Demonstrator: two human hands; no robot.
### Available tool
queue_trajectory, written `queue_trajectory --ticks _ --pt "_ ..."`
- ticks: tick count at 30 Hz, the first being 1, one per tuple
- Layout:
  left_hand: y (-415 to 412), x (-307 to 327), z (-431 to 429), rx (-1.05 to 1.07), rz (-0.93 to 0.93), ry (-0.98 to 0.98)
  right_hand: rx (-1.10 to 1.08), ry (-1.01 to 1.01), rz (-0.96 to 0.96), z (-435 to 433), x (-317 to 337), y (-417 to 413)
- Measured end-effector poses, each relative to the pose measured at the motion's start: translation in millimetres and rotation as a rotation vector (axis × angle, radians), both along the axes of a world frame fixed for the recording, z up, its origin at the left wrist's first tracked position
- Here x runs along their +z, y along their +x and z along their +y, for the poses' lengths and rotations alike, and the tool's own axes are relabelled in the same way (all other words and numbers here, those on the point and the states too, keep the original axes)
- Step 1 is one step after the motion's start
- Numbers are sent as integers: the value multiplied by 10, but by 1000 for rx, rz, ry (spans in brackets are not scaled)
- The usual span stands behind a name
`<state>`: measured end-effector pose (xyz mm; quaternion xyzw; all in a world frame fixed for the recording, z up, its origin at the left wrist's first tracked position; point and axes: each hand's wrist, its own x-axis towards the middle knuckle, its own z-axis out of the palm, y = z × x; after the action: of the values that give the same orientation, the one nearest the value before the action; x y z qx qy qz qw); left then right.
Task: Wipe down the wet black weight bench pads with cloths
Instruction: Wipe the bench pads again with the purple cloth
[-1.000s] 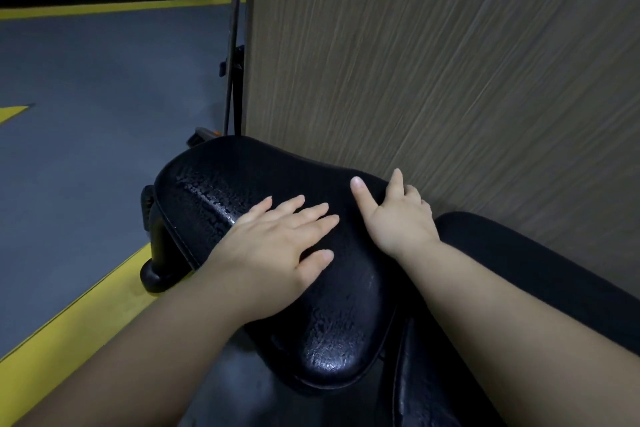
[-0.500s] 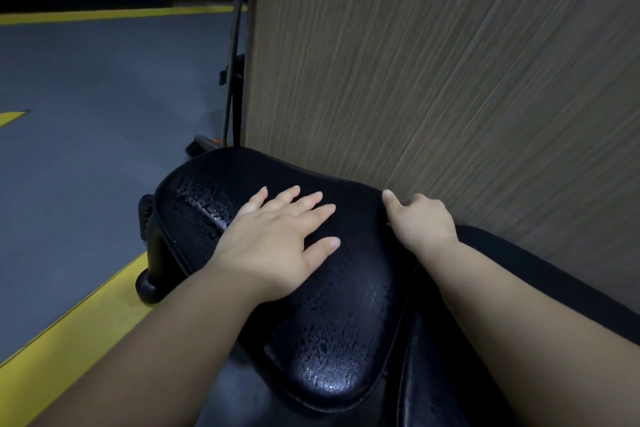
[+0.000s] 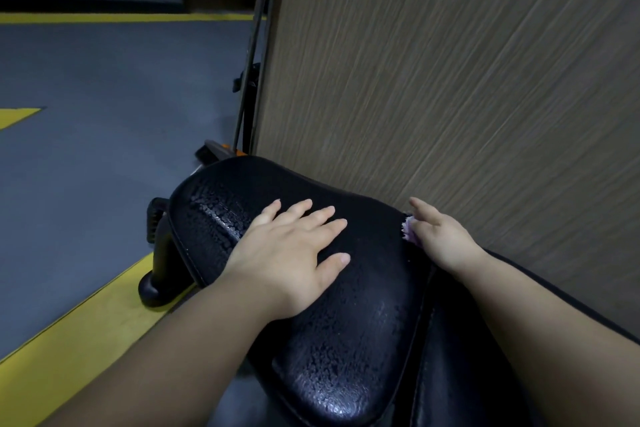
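Item: seat pad [image 3: 346,305] of a black weight bench, lying directly beneath us against a wood-grain panel [image 3: 450,97], its far end over a grey floor [image 3: 104,114] edged with yellow lines [image 3: 86,329]. Covering: black vinyl, glossy, beaded with water along the far-left edge and across the near end; the middle strip reads matte and drier. Shape: rounded, saddle-like, with a stitched rim. We judge it firm-cushioned and fixed to its frame, so it needs no lifting, only pressure; wet vinyl will be slippery under a bare palm. A second black pad [image 3: 460,374] abuts it at the right. Our left hand [image 3: 294,260] lies flat and spread on the pad, holding nothing. Our right hand [image 3: 440,236] presses a pale purple cloth [image 3: 408,229] at the pad's right edge beside the panel, fingers curled over it; only a nubby, fluffy tuft shows. We judge the cloth soft, light and absorbent, best bunched under the palm.
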<state>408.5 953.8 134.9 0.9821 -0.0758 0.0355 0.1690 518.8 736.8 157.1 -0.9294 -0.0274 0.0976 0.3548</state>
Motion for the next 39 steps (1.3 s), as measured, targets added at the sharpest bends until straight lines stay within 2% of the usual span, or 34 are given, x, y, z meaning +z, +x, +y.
queue_trajectory --ticks 2,5,9,12,15,17,22,28,32,36,39 --pt "6 -11 3 0 -2 0 21 -38 0 72 -40 116" --pt "16 -20 3 5 -3 1 91 -200 -3 225 -75 351" --pt "30 -10 4 15 -3 8 267 -373 15 643 -21 562" --pt "37 1 1 17 4 16 398 -503 -26 967 29 558" --pt "33 0 6 31 3 6 422 -573 -69 996 -6 567" --pt "27 -2 4 55 3 0 382 -558 -48 820 -40 581" --pt "21 -14 -3 100 12 -11 222 -375 18 207 -54 462" --pt "27 -20 -2 106 11 -12 147 -457 97 10 -19 411" --pt "27 -18 -5 97 0 -19 205 -515 84 341 73 482" --pt "28 -43 10 95 -23 -31 396 -632 47 951 98 554" --pt "26 -50 18 102 -30 -46 492 -622 47 1284 43 627"
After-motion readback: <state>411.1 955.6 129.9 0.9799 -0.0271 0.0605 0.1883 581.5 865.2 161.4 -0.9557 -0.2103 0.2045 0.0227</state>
